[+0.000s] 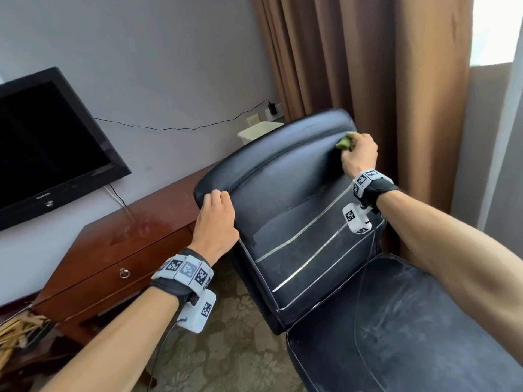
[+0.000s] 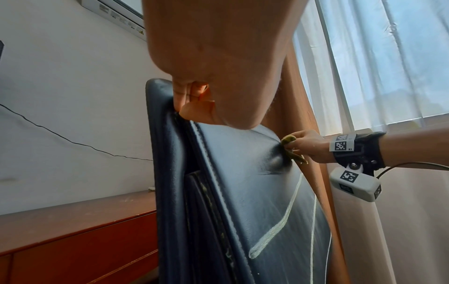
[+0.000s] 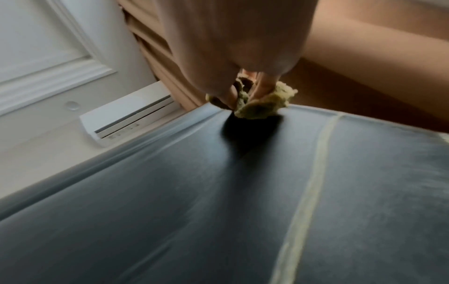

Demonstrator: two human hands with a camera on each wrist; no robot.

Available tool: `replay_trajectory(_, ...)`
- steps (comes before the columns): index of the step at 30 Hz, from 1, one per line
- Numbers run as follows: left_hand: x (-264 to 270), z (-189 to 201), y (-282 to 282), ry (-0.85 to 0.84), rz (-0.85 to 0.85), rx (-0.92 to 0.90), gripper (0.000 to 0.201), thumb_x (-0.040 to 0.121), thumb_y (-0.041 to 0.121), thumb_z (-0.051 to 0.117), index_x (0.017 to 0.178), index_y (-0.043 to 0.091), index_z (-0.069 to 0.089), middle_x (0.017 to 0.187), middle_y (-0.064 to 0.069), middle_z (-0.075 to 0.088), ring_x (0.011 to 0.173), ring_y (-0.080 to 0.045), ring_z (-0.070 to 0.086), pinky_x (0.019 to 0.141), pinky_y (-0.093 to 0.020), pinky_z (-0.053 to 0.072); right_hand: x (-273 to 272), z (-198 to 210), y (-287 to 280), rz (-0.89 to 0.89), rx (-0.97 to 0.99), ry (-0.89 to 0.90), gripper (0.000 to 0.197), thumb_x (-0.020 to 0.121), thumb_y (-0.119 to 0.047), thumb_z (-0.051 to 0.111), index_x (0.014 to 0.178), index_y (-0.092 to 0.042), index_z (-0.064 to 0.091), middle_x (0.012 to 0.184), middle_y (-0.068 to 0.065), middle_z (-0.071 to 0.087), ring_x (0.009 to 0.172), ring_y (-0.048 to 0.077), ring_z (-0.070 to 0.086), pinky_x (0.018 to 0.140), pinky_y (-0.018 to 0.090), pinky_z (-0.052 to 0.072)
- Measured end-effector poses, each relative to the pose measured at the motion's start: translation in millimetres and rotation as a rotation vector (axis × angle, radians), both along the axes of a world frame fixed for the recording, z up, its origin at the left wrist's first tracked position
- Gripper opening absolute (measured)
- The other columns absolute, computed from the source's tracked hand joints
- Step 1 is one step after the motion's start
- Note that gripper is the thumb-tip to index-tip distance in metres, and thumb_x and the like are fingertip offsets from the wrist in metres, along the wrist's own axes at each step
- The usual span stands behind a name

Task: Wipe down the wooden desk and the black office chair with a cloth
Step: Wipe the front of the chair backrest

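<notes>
The black office chair (image 1: pixel 297 193) stands in front of me, its backrest (image 2: pixel 243 192) dusty and crossed by pale seams. My left hand (image 1: pixel 216 219) grips the backrest's upper left corner, fingers curled over the edge. My right hand (image 1: pixel 359 154) holds a bunched green cloth (image 1: pixel 345 141) and presses it against the upper right of the backrest (image 3: pixel 218 192). The cloth (image 3: pixel 262 103) shows crumpled under my right fingers, and the cloth (image 2: pixel 290 142) also shows from the left wrist view. The wooden desk (image 1: pixel 127 241) stands to the left behind the chair.
A black television (image 1: pixel 48 142) hangs on the wall above the desk, with a thin cable (image 1: pixel 184 127) running to a wall socket. Brown curtains (image 1: pixel 382 80) hang right behind the chair. A pale bin (image 1: pixel 259 131) sits by the wall. Patterned carpet (image 1: pixel 226 349) covers the floor.
</notes>
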State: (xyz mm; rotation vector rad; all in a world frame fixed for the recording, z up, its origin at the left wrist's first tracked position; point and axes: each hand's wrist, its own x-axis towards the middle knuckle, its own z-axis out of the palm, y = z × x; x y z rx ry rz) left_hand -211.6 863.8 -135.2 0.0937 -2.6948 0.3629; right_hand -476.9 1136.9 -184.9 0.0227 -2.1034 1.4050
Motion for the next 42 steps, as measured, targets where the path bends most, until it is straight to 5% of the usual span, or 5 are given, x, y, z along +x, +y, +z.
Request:
replay_trajectory(14,5.3,2.2,0.3,-0.022,0.001,-0.006,0.046,0.072,-0.008,0.058,0.116,-0.001,0.050,0.117,-0.018,0.050,0.106,-0.032,0.047,0.089,-0.036,0.047,82.2,-32.5,-74.4,0.403,0.499,0.528,0.063,0.074,0.006,0.057,0.127,-0.024,0.070,0.125,0.000,0.062,0.119,0.025,0.054,0.093,0.035,0.052)
replay_trajectory(20,6.3,3.1,-3.1,-0.031,-0.027,0.024,0.054,0.076,-0.006,0.062,0.127,0.000,0.048,0.124,-0.016,0.048,0.111,-0.029,0.046,0.093,-0.034,0.047,19.6,-30.1,-20.5,0.230,0.096,0.122,0.080,0.084,-0.004,0.068,0.156,-0.019,0.036,0.120,0.004,0.062,0.104,0.024,0.061,0.095,0.033,0.047)
replay_trajectory(31,2.3,0.5,-7.2,-0.006,-0.051,0.033,0.055,0.071,-0.010,0.058,0.125,-0.001,0.049,0.120,-0.017,0.048,0.108,-0.030,0.046,0.093,-0.036,0.047,-10.8,-68.4,30.6,0.136,0.273,0.210,0.057,0.082,0.007,0.057,0.133,-0.018,0.062,0.149,0.012,0.049,0.130,0.040,0.048,0.114,0.045,0.038)
replay_trajectory(37,0.2,-1.7,-13.2,0.010,-0.072,0.055,0.058,0.070,-0.011,0.058,0.126,-0.001,0.049,0.121,-0.016,0.048,0.109,-0.030,0.045,0.094,-0.037,0.048,-6.7,-68.5,35.6,0.149,0.110,0.161,0.025,0.098,-0.033,0.062,0.112,-0.016,0.052,0.117,0.012,0.064,0.103,0.031,0.061,0.088,0.032,0.044)
replay_trajectory(42,-0.8,-6.6,-12.9,0.037,-0.092,0.046,0.055,0.064,-0.007,0.060,0.118,-0.002,0.050,0.115,-0.018,0.049,0.103,-0.032,0.045,0.092,-0.041,0.048,6.4,-82.7,14.1,0.084,-0.035,0.174,0.049,0.098,-0.013,0.054,0.145,-0.022,0.046,0.140,0.005,0.061,0.127,0.028,0.056,0.112,0.031,0.040)
